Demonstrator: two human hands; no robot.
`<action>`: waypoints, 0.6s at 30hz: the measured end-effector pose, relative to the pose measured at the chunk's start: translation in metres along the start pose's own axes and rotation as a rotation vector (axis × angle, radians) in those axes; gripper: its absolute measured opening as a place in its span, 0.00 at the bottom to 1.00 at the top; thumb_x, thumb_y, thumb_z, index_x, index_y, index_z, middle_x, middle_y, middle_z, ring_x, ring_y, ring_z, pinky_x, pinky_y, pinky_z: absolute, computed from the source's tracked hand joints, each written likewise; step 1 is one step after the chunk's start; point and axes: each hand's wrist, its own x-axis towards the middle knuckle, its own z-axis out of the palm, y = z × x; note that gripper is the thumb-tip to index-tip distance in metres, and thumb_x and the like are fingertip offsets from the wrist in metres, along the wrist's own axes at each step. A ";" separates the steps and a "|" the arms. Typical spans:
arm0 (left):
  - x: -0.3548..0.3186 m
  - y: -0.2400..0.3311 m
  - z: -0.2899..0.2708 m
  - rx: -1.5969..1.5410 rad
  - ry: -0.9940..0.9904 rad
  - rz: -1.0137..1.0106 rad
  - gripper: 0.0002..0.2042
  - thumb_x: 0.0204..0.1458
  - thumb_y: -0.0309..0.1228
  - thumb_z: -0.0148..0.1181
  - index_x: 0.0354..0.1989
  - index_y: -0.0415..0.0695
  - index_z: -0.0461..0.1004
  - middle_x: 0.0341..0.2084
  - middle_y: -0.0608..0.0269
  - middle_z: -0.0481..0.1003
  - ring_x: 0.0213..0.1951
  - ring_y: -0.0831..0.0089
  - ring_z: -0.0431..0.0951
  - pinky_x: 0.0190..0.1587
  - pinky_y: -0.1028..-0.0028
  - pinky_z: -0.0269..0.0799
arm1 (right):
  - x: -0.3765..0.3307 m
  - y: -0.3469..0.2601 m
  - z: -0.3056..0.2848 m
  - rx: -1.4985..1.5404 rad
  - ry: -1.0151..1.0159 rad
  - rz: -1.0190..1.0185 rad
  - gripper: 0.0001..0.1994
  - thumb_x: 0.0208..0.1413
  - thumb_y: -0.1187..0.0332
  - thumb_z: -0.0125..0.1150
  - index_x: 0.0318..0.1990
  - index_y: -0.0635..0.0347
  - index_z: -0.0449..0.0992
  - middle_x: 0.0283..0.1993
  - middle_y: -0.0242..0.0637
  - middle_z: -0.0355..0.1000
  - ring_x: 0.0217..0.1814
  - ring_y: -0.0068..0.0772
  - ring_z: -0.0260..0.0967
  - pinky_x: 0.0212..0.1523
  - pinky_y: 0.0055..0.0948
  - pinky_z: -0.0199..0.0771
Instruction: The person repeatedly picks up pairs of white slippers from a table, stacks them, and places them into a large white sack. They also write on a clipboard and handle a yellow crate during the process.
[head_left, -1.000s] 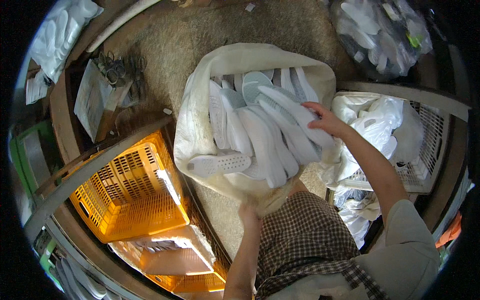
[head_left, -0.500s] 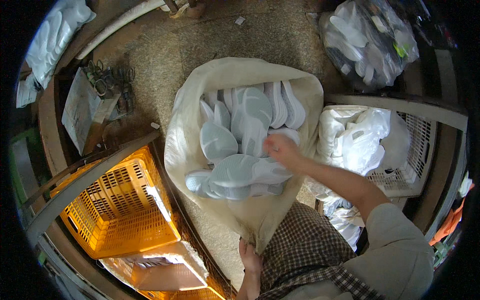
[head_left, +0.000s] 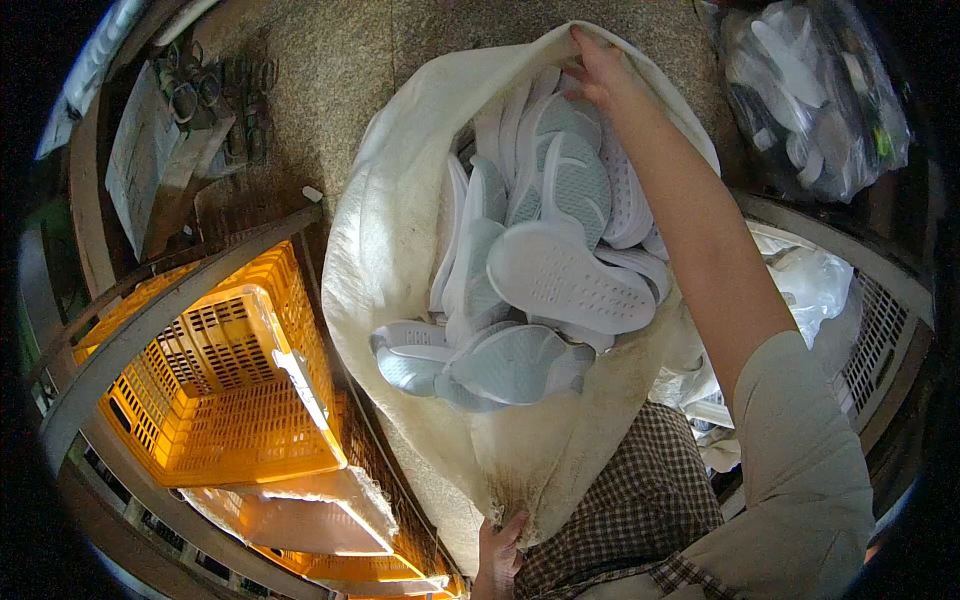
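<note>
A large off-white woven sack [head_left: 375, 215] lies open in front of me, with several white and pale grey-green shoe soles [head_left: 570, 280] piled inside. At the sack's far rim, my right hand [head_left: 603, 72] is closed on the cloth, its arm reaching across the right side of the opening. My left hand [head_left: 498, 553] pinches the gathered near edge of the sack, close to my checked apron [head_left: 640, 480]. One sole rests on top of the pile with its dotted face up. Part of the pile's right side is hidden by my right forearm.
Yellow plastic crates [head_left: 230, 390] sit on the left behind a metal rail [head_left: 180, 290]. A clear bag of soles [head_left: 820, 100] lies at the far right, and a white crate [head_left: 880, 335] with plastic bags stands to the right. Scissors [head_left: 185, 95] hang at the upper left.
My right hand has moved from the soles to the sack's far rim and grasped it. The rim is stretched farther away, and the soles have shifted. My left hand keeps its hold.
</note>
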 end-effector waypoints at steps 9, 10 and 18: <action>-0.003 -0.011 0.027 0.068 0.013 0.247 0.21 0.51 0.29 0.56 0.53 0.37 0.62 0.41 0.54 0.72 0.36 0.65 0.75 0.32 0.65 0.74 | -0.055 -0.038 -0.063 -0.053 -0.187 -0.103 0.12 0.49 0.72 0.56 0.43 0.63 0.69 0.38 0.43 0.71 0.47 0.36 0.68 0.39 0.33 0.72; -0.002 -0.013 0.026 0.039 -0.088 0.316 0.20 0.52 0.30 0.55 0.53 0.37 0.62 0.41 0.54 0.72 0.37 0.65 0.75 0.33 0.65 0.73 | -0.087 -0.044 -0.090 -0.330 -0.300 -0.125 0.13 0.50 0.69 0.56 0.43 0.64 0.69 0.39 0.43 0.70 0.45 0.34 0.69 0.38 0.31 0.72; -0.008 0.000 0.017 0.566 -0.002 0.193 0.19 0.49 0.34 0.58 0.46 0.34 0.69 0.35 0.58 0.74 0.34 0.71 0.73 0.34 0.72 0.68 | -0.171 -0.083 -0.120 -1.960 -0.273 -0.117 0.18 0.47 0.57 0.58 0.37 0.64 0.74 0.38 0.51 0.72 0.42 0.50 0.70 0.42 0.44 0.69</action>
